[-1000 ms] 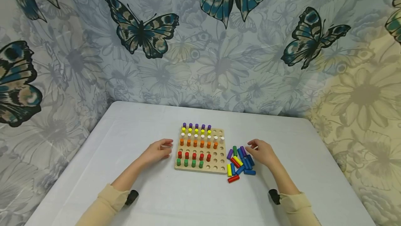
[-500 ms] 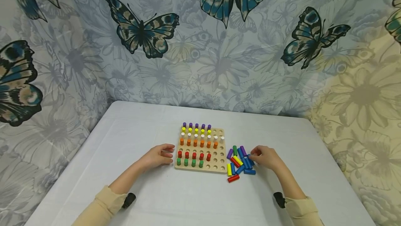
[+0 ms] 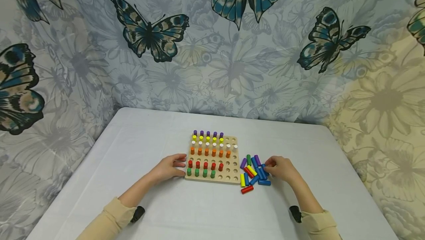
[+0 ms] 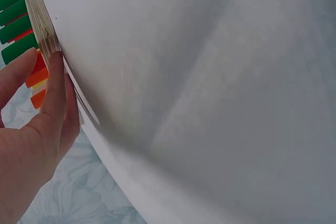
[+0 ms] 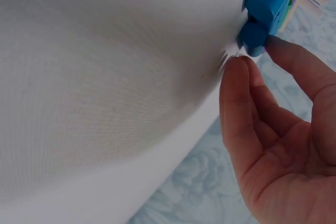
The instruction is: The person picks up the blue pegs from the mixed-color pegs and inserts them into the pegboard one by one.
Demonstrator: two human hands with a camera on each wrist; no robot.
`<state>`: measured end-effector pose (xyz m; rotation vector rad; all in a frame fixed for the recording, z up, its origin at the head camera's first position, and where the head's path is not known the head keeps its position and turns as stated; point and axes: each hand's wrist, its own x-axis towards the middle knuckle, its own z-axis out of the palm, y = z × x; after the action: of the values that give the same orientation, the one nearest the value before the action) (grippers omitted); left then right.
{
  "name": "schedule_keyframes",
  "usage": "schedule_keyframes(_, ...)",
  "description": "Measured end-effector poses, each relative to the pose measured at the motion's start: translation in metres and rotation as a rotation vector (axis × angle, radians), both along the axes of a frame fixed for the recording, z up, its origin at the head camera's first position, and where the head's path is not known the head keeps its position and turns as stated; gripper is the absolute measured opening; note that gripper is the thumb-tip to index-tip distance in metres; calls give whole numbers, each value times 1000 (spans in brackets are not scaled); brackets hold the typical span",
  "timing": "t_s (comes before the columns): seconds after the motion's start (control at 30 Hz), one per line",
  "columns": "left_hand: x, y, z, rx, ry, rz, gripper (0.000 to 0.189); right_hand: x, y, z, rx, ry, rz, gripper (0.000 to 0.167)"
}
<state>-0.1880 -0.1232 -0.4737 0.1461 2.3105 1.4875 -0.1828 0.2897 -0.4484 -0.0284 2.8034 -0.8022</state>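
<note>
A wooden pegboard (image 3: pixel 229 178) lies mid-table with rows of purple, yellow, white, orange, red and green pegs standing in it. One row between orange and red has bare holes. My left hand (image 3: pixel 168 167) is at the board's left side, and its fingertips (image 4: pixel 55 59) meet the board's edge. To the right of the board lies a loose pile of pegs, mostly blue. My right hand (image 3: pixel 281 168) reaches the pile's right side. In the right wrist view, its thumb (image 5: pixel 294 59) touches a blue peg (image 5: pixel 255 36), while the other fingertips sit just below it, seemingly apart.
Red pegs (image 3: pixel 247 189), yellow pegs (image 3: pixel 242 180), purple pegs (image 3: pixel 244 163) and a green peg (image 3: pixel 249 160) lie among the blue ones. The white table (image 3: pixel 212 214) backs onto a curtain (image 3: pixel 232 70) printed with butterflies.
My right hand has come down and nearer to the blue pegs on the pile's right side. The left hand has shifted slightly right, up to the board's edge.
</note>
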Motion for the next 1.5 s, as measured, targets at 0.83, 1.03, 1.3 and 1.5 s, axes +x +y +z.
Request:
schedule_keyframes(0.83, 1, 4, -3, -7, 25, -18, 67, 1, -4, 0, 46, 52, -32, 21)
schedule_keyframes(1.03, 1, 4, -4, -6, 24, -21, 67, 0, -8, 3, 16, 98, -50, 23)
schedule_keyframes(1.3, 1, 5, -3, -16, 21, -12, 67, -3, -23, 4, -45, 174, -55, 29)
schedule_keyframes(1.5, 2, 6, -1, -24, 24, -6, 66, -8, -43, 8, -100, 201, -55, 25)
